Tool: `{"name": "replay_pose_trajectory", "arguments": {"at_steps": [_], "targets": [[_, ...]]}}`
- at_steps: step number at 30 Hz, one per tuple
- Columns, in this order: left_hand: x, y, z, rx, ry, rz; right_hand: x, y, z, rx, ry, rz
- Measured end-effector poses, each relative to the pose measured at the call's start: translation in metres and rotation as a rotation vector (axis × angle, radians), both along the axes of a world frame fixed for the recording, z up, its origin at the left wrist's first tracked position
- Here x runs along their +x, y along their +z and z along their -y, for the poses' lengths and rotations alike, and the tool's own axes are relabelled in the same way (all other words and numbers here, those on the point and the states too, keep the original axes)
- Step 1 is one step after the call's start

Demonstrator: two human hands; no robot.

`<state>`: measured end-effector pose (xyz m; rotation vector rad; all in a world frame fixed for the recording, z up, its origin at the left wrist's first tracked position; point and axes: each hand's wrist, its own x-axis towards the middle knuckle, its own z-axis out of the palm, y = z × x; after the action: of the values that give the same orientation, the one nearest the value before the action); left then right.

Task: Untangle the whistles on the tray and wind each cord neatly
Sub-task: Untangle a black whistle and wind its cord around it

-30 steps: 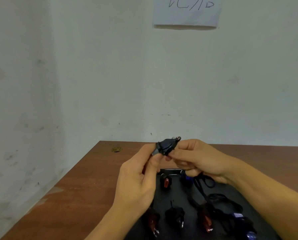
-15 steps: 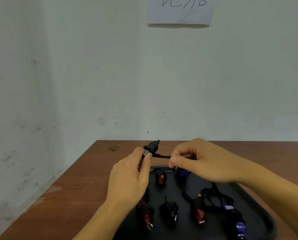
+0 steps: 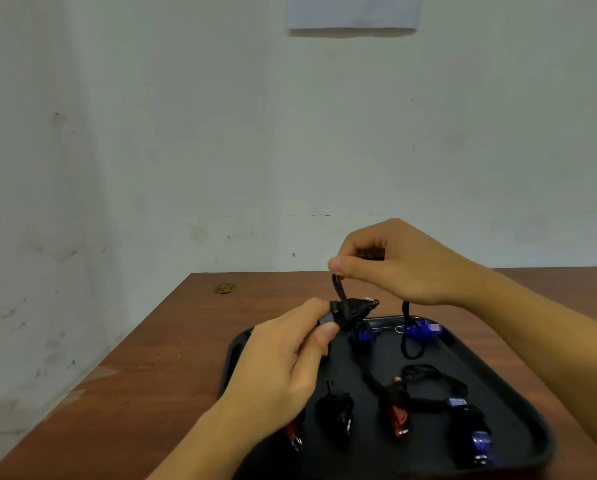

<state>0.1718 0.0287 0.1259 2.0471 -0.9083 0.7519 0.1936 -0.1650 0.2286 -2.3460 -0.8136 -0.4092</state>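
Note:
My left hand [image 3: 283, 368] pinches a black whistle [image 3: 350, 308] partly wrapped in its black cord, just above the far left of the black tray [image 3: 519, 455]. My right hand [image 3: 404, 265] is raised above it and pinches the black cord [image 3: 338, 289], which runs up from the whistle. The cord's loose end hangs from the right hand down to the tray near a blue whistle [image 3: 420, 330]. On the tray lie a wound black whistle [image 3: 337, 410], a red whistle [image 3: 396, 410] with a loose cord, and a blue whistle [image 3: 475, 434] at the right.
The tray sits on a brown wooden table [image 3: 144, 375] against a pale wall. A small round brass object [image 3: 225, 288] lies near the table's far left edge. Another blue whistle [image 3: 364, 332] and a red one [image 3: 294, 431] under my left wrist lie on the tray.
My right hand rose from beside the whistle to above it, drawing the cord upward. My left hand and the whistle dropped lower and shifted right. The view tilted down.

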Motion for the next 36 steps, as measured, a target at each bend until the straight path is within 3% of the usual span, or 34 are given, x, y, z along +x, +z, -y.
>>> {"name": "replay_pose_trajectory", "arguments": {"at_steps": [5,10,16,26,36], "targets": [[-0.003,-0.002,0.007,-0.191,-0.114,-0.093,0.007,-0.035,0.001,0.302,0.091,-0.269],[-0.001,-0.005,0.006,-0.249,-0.066,-0.097,0.012,-0.066,-0.003,0.466,0.090,-0.330],[0.004,-0.006,0.007,-0.347,0.005,-0.135,0.002,-0.083,-0.008,0.406,0.124,-0.215],[0.012,-0.008,0.003,-0.182,0.248,-0.042,-0.011,-0.091,-0.007,0.075,0.013,-0.006],[0.019,-0.011,-0.003,-0.078,0.351,-0.029,-0.023,-0.087,-0.010,0.204,0.094,-0.096]]}}
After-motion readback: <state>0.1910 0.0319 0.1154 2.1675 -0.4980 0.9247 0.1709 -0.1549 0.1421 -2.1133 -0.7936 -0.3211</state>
